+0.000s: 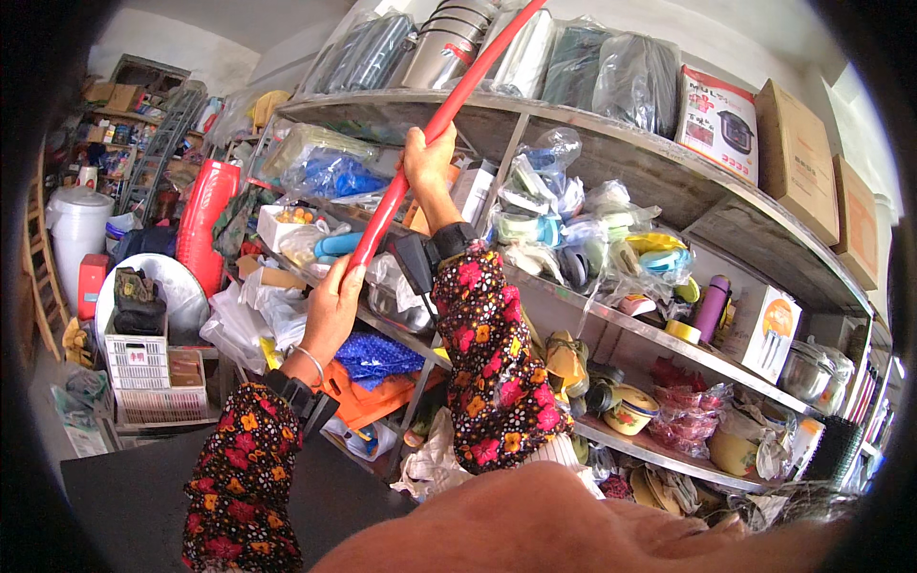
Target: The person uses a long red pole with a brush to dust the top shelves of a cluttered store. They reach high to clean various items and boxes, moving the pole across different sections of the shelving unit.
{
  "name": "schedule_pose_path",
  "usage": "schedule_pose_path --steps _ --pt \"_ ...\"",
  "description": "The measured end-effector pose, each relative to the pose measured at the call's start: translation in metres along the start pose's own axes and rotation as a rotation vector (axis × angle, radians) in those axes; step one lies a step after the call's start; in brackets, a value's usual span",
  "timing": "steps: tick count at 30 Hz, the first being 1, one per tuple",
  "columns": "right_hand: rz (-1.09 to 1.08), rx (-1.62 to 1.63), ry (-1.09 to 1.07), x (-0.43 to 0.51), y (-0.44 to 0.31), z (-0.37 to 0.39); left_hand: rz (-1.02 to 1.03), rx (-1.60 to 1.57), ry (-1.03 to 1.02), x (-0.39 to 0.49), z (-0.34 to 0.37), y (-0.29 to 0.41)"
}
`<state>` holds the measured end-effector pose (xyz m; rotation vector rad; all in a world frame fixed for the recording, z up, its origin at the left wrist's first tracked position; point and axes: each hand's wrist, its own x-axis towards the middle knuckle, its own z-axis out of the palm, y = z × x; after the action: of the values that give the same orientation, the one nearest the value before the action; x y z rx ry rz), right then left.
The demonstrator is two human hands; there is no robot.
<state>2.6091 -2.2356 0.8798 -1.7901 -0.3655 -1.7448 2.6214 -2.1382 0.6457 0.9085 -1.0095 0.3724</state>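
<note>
A long red pole (458, 97) slants from my hands up past the top edge of the view, so its far end is out of sight. My right hand (428, 161) is closed around it partway up, in front of the shelves. Lower down, my left hand (331, 309) grips the pole near its bottom end, which is hidden in the palm. Both forearms wear dark floral sleeves, with a black strap at each wrist. Above and behind the pole, stainless-steel buckets (440, 54) stand stacked on the top shelf (573, 118), beside plastic-wrapped goods.
Cartons (799, 157) and a pressure-cooker box (716, 125) stand along the top shelf's right. Bagged slippers (534, 215), a purple flask (713, 308) and enamel pots (630, 410) fill lower shelves. At left are white plastic baskets (137, 362), a metal ladder (159, 154) and a white bin (77, 222).
</note>
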Motion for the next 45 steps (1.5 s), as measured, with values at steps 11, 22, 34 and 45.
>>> schedule_pose_path --steps 11,22,34,45 --pt "0.004 -0.112 0.053 0.013 -0.004 -0.048 -0.239 -0.354 -0.197 -0.001 0.032 0.046" --pt "0.186 0.085 -0.081 0.044 -0.012 0.032 -0.365 -0.236 -0.22 0.042 -0.049 0.087" --pt "0.302 0.539 -0.107 0.01 -0.078 0.108 -0.251 0.077 -0.182 0.027 -0.141 0.165" --pt "0.343 0.639 -0.352 -0.077 -0.175 0.095 -0.481 0.033 -0.289 -0.106 -0.282 0.242"
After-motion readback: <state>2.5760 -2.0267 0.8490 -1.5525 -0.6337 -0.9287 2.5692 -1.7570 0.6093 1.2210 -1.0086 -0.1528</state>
